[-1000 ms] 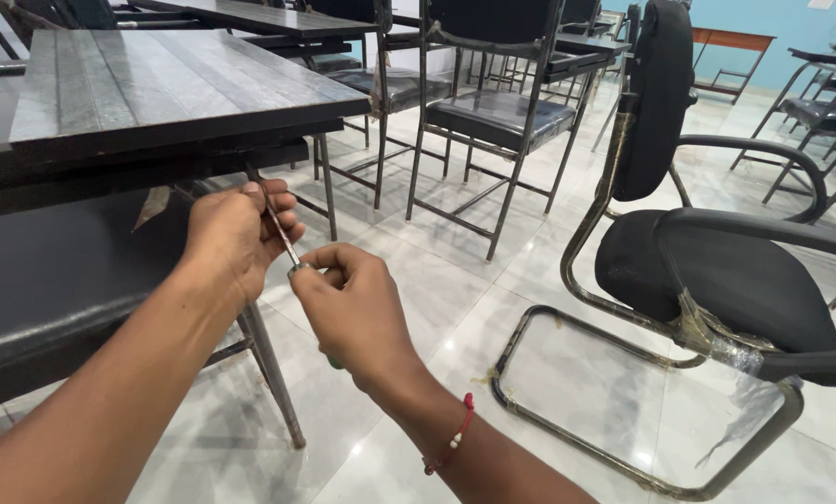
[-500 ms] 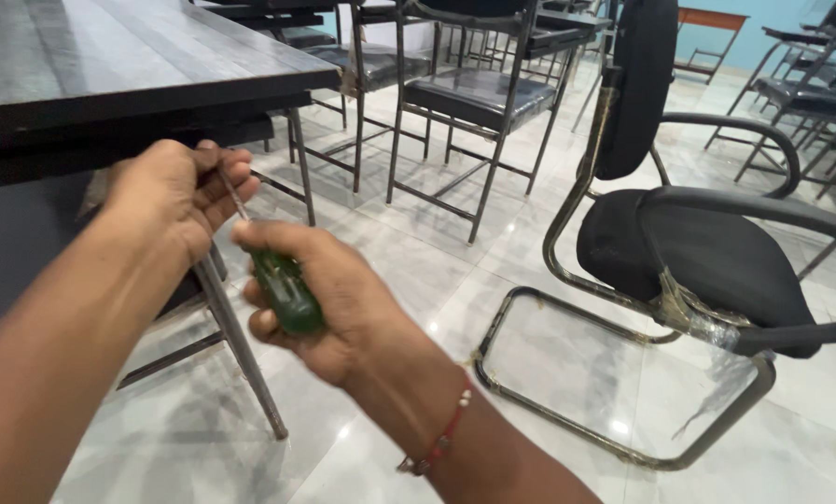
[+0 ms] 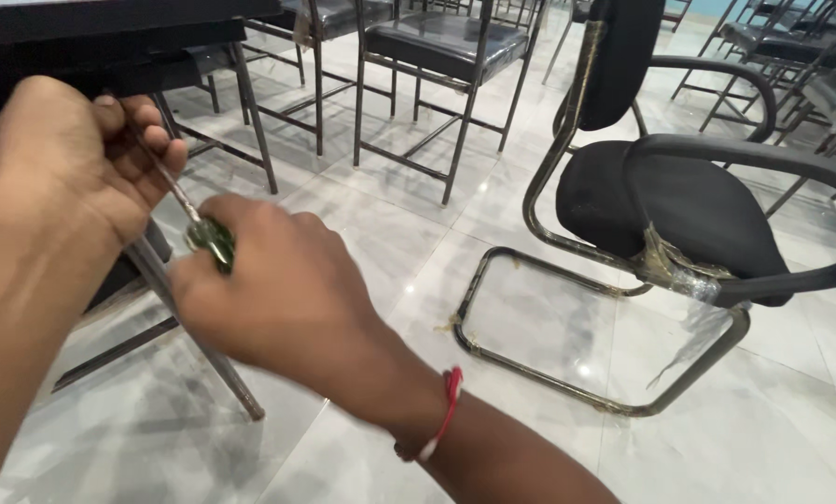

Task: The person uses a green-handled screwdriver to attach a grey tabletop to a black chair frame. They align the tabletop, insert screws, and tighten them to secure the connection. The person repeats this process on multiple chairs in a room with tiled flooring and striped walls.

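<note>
The screwdriver (image 3: 199, 224) sits between the person's two hands, just below the dark table edge (image 3: 110, 37) and in front of the slanted metal table leg (image 3: 194, 345). Its green translucent handle is wrapped by the right hand (image 3: 269, 299), whose fingers are closed round it, so only a sliver of green shows. The thin steel shaft runs up and left from there into the left hand (image 3: 73, 163), where thumb and fingers pinch it close to the tip; the tip itself is hidden. The tool looks light and rigid, the shaft smooth and likely slippery, so the thick handle seems the sure place to hold it, with the shaft only steadied. To the right of the table leg, well apart, stands a black cantilever chair (image 3: 679, 205) on pale marble floor (image 3: 390, 233). Beyond the table, more metal-framed chairs (image 3: 437, 47) stand in rows.
</note>
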